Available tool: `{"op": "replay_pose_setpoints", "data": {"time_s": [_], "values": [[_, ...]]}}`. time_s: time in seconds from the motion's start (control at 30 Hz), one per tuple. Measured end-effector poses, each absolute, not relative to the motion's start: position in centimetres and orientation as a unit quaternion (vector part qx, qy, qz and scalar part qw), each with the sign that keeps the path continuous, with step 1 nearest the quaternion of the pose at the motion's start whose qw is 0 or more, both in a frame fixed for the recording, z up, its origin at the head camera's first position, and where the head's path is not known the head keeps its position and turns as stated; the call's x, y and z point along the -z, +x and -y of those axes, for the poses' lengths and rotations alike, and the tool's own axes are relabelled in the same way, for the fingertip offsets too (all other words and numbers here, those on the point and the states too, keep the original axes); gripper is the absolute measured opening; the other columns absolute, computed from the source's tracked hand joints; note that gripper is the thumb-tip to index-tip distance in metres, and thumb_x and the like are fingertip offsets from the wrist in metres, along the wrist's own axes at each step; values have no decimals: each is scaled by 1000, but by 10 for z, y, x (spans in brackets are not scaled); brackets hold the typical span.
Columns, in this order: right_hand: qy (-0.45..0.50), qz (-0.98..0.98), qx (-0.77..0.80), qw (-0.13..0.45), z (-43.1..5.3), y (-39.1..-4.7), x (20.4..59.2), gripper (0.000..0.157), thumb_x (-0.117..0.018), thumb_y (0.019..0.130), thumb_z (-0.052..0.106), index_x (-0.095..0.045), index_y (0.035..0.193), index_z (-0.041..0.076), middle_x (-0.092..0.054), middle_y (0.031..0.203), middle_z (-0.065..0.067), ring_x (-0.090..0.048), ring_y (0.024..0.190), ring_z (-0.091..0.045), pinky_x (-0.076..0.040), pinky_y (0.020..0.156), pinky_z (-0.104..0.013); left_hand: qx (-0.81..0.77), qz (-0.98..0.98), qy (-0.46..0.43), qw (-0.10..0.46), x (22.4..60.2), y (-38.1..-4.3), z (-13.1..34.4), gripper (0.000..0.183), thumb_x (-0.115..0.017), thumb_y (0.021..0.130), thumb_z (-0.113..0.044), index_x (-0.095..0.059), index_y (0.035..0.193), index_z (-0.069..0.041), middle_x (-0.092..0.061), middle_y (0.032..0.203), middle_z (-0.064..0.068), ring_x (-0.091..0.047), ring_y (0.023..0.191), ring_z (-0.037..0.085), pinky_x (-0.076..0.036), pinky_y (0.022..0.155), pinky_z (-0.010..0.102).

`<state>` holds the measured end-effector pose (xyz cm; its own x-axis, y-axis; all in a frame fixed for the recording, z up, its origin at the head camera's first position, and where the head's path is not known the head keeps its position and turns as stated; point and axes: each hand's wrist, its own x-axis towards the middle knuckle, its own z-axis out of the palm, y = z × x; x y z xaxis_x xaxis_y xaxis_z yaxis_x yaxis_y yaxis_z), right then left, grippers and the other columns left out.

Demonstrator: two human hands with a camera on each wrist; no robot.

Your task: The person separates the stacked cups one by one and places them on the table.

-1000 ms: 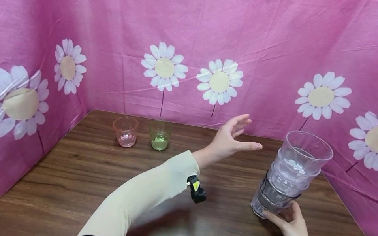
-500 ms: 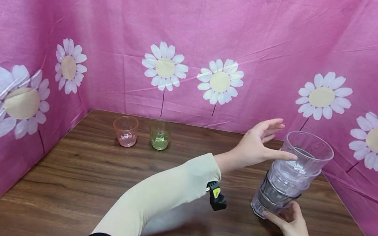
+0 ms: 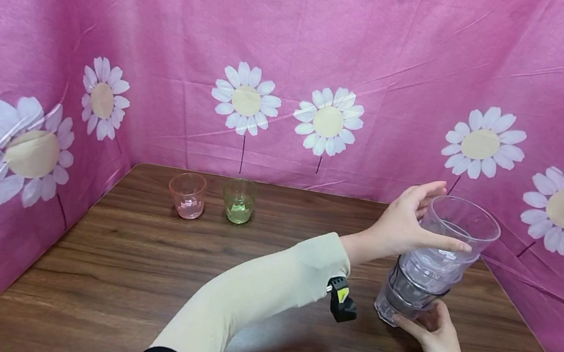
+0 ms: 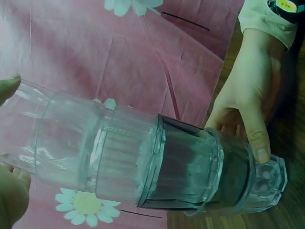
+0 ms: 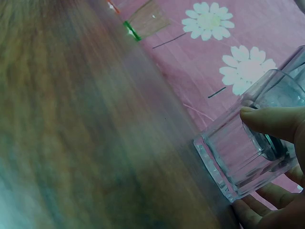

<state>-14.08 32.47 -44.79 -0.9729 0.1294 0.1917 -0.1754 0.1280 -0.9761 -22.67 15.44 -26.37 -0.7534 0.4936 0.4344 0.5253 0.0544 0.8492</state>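
Several nested tumblers stand in a tilted stack at the right of the table. A large clear cup [image 3: 486,224] is at the top, and a smoky grey cup [image 3: 407,284] sits lower down. My left hand [image 3: 406,225] grips the top cup, its thumb across the front and its fingers partly hidden behind. In the left wrist view the thumb and fingertips lie on either side of that cup's wall. My right hand [image 3: 438,345] holds the clear bottom cup [image 5: 233,148] near its base, thumb on the near side and fingers round the other.
A pink cup [image 3: 188,196] and a green cup [image 3: 238,203] stand upright at the back left of the brown wooden table [image 3: 114,273]. A pink cloth [image 3: 300,36] with daisies encloses the back and sides.
My left hand has moved right from beside the stack onto the top cup, which has shifted very slightly right. My right hand has stayed on the bottom cup.
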Motion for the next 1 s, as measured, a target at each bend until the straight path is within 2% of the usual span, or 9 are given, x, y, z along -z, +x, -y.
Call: {"op": "replay_pose_setpoints", "data": {"time_s": [0.2, 0.47, 1.0], "values": [[11, 749, -653, 114, -325, -141, 447, 56, -72, 82, -11, -45, 121, 19, -62, 107, 18, -60, 95, 3, -52, 73, -15, 551, 766, -332, 12, 270, -228, -158, 97, -92, 71, -27, -38, 152, -19, -50, 141, -15, -48, 123, -2, -40, 95, 7], [14, 749, -652, 115, -325, -142, 448, 56, -72, 82, -11, -45, 121, 19, -63, 107, 18, -61, 95, 3, -52, 72, -15, 574, 749, -332, 5, 275, -230, -158, 99, -92, 71, -21, -36, 153, -15, -54, 140, -17, -49, 124, -2, -40, 97, 8], [12, 747, -653, 121, -325, -142, 450, 58, -69, 82, -16, -45, 121, 21, -62, 107, 19, -60, 95, 3, -51, 72, -14, 606, 725, -327, 26, 278, -228, -160, 99, -93, 69, -17, -39, 152, -16, -56, 138, -15, -50, 123, -2, -41, 97, 8]]}}
